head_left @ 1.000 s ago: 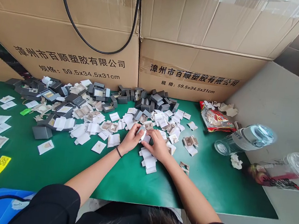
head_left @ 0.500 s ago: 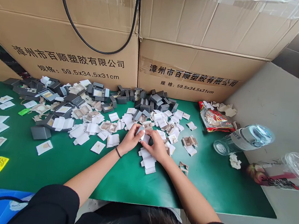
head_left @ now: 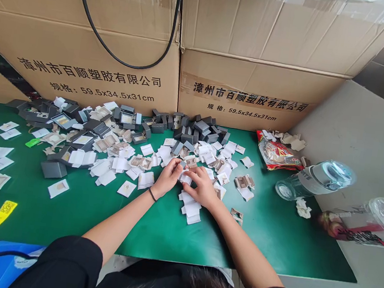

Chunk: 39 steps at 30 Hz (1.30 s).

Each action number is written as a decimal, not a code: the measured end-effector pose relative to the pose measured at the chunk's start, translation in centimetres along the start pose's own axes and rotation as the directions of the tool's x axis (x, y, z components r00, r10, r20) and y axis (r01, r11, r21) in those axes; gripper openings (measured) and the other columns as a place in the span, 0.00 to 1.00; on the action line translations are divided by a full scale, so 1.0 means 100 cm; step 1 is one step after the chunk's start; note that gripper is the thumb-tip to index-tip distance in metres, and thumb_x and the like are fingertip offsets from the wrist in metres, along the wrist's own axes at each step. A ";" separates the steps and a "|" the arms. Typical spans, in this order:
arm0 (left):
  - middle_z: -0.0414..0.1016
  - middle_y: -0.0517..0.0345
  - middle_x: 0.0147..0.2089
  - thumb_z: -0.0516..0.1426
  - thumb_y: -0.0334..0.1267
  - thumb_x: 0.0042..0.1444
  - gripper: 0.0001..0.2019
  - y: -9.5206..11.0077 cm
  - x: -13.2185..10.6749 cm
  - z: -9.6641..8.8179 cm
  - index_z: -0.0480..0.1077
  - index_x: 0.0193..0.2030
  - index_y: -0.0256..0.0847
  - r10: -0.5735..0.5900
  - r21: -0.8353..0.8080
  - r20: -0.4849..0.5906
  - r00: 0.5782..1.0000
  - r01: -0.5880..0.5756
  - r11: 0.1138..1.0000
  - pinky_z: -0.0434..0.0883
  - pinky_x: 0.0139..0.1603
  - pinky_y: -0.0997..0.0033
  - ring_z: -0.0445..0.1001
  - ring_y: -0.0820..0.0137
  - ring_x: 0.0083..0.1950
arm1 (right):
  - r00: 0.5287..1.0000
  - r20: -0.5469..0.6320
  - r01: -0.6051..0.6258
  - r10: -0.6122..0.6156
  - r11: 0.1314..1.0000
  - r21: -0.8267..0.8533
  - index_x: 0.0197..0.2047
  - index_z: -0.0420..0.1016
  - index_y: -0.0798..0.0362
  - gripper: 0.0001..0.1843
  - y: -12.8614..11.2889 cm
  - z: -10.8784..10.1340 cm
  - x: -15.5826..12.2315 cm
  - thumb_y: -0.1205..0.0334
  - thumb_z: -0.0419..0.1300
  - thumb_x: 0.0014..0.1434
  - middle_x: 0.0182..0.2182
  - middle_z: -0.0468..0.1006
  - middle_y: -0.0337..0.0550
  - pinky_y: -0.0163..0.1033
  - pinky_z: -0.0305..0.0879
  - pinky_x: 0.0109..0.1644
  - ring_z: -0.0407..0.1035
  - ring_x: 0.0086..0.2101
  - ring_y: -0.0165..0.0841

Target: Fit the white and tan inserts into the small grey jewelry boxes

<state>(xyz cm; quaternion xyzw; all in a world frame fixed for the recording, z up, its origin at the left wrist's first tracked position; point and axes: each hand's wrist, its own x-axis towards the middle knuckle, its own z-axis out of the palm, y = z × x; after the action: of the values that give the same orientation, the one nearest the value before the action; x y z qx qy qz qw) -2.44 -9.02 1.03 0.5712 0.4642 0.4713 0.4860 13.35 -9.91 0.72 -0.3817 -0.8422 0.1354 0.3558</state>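
My left hand [head_left: 168, 178], a dark band at its wrist, pinches a small grey box [head_left: 182, 164] near the middle of the table. Against the box my right hand [head_left: 203, 188] has its thumb and forefinger closed on a white paper insert [head_left: 185, 178]; the fingers partly cover both pieces. Just below the hands lies a short run of overlapping white cards [head_left: 190, 208]. Folded beige and white inserts [head_left: 140, 161] are strewn to the left. Beyond the hands, dark grey boxes [head_left: 201, 127] are heaped, some with their lids up.
Large cartons [head_left: 112, 48] wall off the back, with a black cable [head_left: 118, 61] hanging before them. On the right are a red snack bag [head_left: 275, 154], a clear bottle [head_left: 300, 182] and a plastic cup [head_left: 362, 223]. The green table [head_left: 152, 233] ends near my body.
My right fingers have shifted slightly over the white insert, and more of its white face shows. The left hand still holds the box in nearly the same place.
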 end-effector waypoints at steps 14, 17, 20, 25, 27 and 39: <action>0.67 0.52 0.42 0.51 0.59 0.52 0.26 -0.014 0.002 0.002 0.60 0.45 0.39 0.085 0.011 0.089 0.992 -0.086 0.996 0.66 0.47 0.67 0.69 0.66 0.44 | 0.994 0.098 -0.034 0.054 0.979 -0.199 0.40 0.72 0.52 0.12 -0.006 0.001 0.000 0.66 0.56 0.50 0.42 0.69 0.49 0.46 0.63 0.44 0.60 0.43 0.41; 0.67 0.53 0.41 0.50 0.59 0.53 0.24 -0.015 0.002 0.002 0.59 0.45 0.39 0.094 0.026 0.074 0.993 -0.096 0.995 0.66 0.47 0.68 0.69 0.67 0.43 | 0.995 0.092 -0.027 0.049 0.975 -0.221 0.41 0.72 0.53 0.12 -0.005 0.003 0.001 0.67 0.55 0.51 0.42 0.69 0.50 0.46 0.64 0.44 0.62 0.41 0.40; 0.67 0.54 0.40 0.50 0.58 0.54 0.23 -0.015 0.002 0.002 0.59 0.44 0.40 0.109 0.037 0.065 0.992 -0.112 0.993 0.66 0.46 0.68 0.69 0.68 0.42 | 0.996 0.086 0.007 0.014 0.972 -0.237 0.41 0.71 0.54 0.12 -0.003 0.006 0.001 0.69 0.54 0.52 0.41 0.70 0.51 0.45 0.65 0.45 0.63 0.41 0.40; 0.67 0.54 0.40 0.50 0.58 0.54 0.23 -0.014 0.002 0.001 0.59 0.44 0.40 0.101 0.021 0.075 0.992 -0.103 0.994 0.66 0.45 0.69 0.69 0.67 0.43 | 0.996 0.085 0.016 0.009 0.959 -0.284 0.44 0.70 0.52 0.15 -0.002 0.005 0.000 0.70 0.54 0.52 0.39 0.71 0.49 0.43 0.65 0.42 0.64 0.40 0.39; 0.67 0.54 0.40 0.50 0.59 0.54 0.23 -0.013 0.003 0.001 0.59 0.44 0.40 0.096 0.020 0.084 0.992 -0.098 0.995 0.66 0.44 0.69 0.69 0.67 0.42 | 0.994 0.103 0.013 0.019 0.954 -0.299 0.44 0.71 0.51 0.15 -0.003 0.002 0.000 0.69 0.54 0.52 0.39 0.71 0.49 0.41 0.65 0.40 0.64 0.40 0.39; 0.69 0.55 0.37 0.50 0.60 0.52 0.24 -0.010 0.005 0.001 0.62 0.42 0.39 0.042 0.038 0.036 0.998 -0.043 0.998 0.66 0.40 0.69 0.69 0.67 0.40 | 0.993 0.112 -0.010 0.024 0.993 -0.121 0.40 0.71 0.52 0.08 -0.007 -0.002 0.003 0.65 0.55 0.55 0.42 0.70 0.50 0.46 0.64 0.46 0.64 0.43 0.39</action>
<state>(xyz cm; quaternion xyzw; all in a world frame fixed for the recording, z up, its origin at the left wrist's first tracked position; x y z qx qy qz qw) -2.39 -8.47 0.11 0.5983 0.4525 0.4623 0.4728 13.00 -10.19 1.38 -0.4014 -0.8644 0.1090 0.2825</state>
